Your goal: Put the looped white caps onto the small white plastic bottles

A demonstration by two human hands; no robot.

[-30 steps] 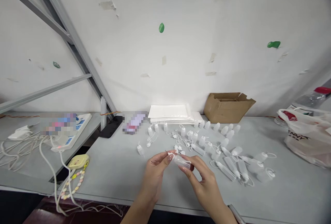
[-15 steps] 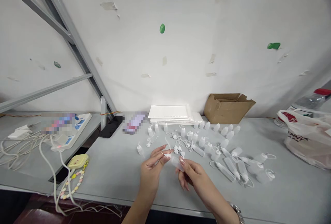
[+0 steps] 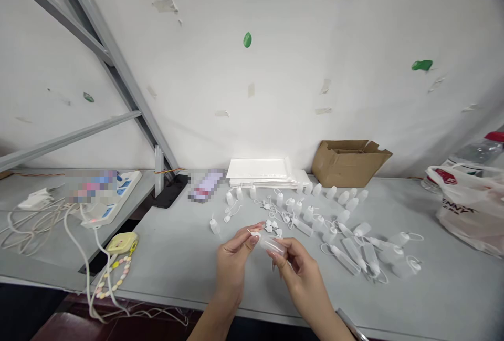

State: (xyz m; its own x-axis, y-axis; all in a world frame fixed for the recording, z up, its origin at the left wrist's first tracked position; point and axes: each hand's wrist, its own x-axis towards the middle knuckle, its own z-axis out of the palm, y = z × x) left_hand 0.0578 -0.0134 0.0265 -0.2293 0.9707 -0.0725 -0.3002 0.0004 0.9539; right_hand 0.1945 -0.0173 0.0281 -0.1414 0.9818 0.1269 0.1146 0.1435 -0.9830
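Between my hands, a translucent plastic squeeze bottle (image 3: 274, 246) lies nearly level above the table, its tip end towards the left. My left hand (image 3: 235, 254) pinches the white cap (image 3: 255, 235) at that end, where a thin needle tip sticks out. Around the bottle's body close the fingers of my right hand (image 3: 298, 267). Just beyond lie several loose white caps (image 3: 271, 226). One small capped bottle (image 3: 214, 226) stands to the left of my hands. Several bottles, some with strap caps, lie to the right, including a long one (image 3: 344, 260).
Behind the bottles are a stack of white trays (image 3: 258, 169) and an open cardboard box (image 3: 346, 169). A plastic bag (image 3: 468, 215) sits at the far right. At left are a black phone (image 3: 170, 192), a power strip (image 3: 126, 188), cables and a yellow case (image 3: 123, 243) with beads.
The bottle has turned closer to level, and my right hand has shifted its hold towards the base end. My left hand stays at the cap. The view has shifted slightly.
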